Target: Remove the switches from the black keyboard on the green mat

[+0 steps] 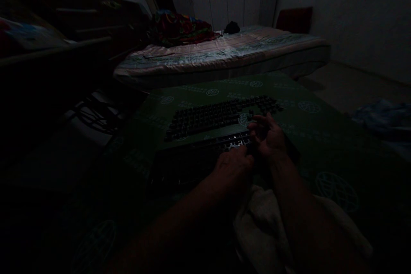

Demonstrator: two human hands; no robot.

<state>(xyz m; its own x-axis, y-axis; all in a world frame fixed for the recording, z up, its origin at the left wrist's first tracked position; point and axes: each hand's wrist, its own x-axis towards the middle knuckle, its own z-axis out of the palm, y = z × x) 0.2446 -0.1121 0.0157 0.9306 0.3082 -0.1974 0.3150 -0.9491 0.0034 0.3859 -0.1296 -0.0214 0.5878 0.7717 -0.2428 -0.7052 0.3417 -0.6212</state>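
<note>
The room is very dark. A dark keyboard [195, 158] lies on a green patterned cloth [308, 120] in front of me. My left hand [233, 168] rests knuckles up on the keyboard's right part, with its fingers curled down over it. My right hand [269, 136] hovers just right of it, its fingers bent together in a pinch over a pale lit patch of the keyboard [236, 141]. Whatever the pinch holds is too small and dark to name. Rows of loose dark keycaps [218, 115] are laid out on the cloth beyond the keyboard.
A pale towel [266, 222] lies under my forearms. A low mattress [224, 53] with a crumpled colourful blanket [180, 28] stretches behind the cloth. Dark shelves [54, 47] stand on the left and a fan grille [96, 115] lies on the floor. Bluish fabric [382, 117] lies at the right.
</note>
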